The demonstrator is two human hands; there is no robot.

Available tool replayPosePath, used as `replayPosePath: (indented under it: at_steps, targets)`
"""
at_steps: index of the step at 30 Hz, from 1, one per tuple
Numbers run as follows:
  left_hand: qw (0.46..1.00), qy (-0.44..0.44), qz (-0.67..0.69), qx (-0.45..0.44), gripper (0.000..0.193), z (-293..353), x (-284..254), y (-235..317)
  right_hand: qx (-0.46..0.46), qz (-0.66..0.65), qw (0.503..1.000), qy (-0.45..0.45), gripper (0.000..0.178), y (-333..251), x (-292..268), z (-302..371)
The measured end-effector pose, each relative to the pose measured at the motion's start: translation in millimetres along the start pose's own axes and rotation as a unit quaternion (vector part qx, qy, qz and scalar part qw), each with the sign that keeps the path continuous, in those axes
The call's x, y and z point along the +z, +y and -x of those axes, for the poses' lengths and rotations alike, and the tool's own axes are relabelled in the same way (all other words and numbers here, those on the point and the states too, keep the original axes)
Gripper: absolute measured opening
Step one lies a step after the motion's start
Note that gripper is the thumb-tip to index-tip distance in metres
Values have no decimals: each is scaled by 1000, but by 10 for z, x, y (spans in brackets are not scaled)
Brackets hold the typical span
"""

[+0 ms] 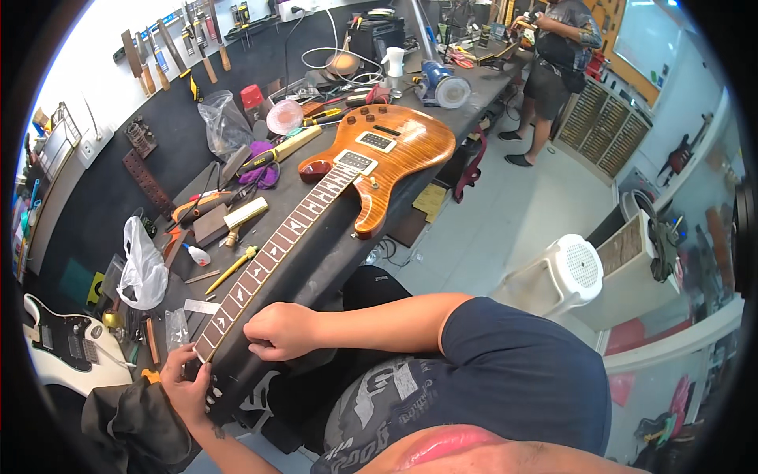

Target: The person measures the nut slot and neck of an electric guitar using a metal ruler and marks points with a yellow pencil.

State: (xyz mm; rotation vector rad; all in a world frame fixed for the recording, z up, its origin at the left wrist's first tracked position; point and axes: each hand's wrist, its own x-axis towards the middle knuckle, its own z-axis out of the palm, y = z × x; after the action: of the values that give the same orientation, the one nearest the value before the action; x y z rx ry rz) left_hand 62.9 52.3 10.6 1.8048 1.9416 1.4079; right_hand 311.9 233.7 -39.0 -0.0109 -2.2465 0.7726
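Observation:
An electric guitar [410,146] with an amber flame top lies face up across the dark workbench, its neck running toward me at the lower left. No strings show over its dark fretboard [272,246], which has pale inlays. My left hand [185,387] grips the neck's near end, thumb by the nut and fingers curled around the headstock, which is mostly hidden. Beside the fretboard's first frets, my right hand [280,330] is closed in a loose fist. Whether anything sits inside it cannot be seen. A short metal ruler [203,306] lies just across the neck.
Beyond the neck lie a yellow pen-like tool [233,270], a glue bottle [197,254], a white plastic bag [144,265] and a purple cloth [264,166]. A white guitar [75,347] rests at left. A white stool [575,272] and another person [560,71] are on the right.

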Motion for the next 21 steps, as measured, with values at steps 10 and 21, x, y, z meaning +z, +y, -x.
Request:
replayPosePath:
  at_steps: [10,21]
  targets:
    - [1000,26,13,-4,37,26,39,39,-2,-8,1000,5,25,-18,-1,-8]
    - [999,33,0,-11,30,-38,43,88,9,-18,1000,-3,24,-60,-41,-31]
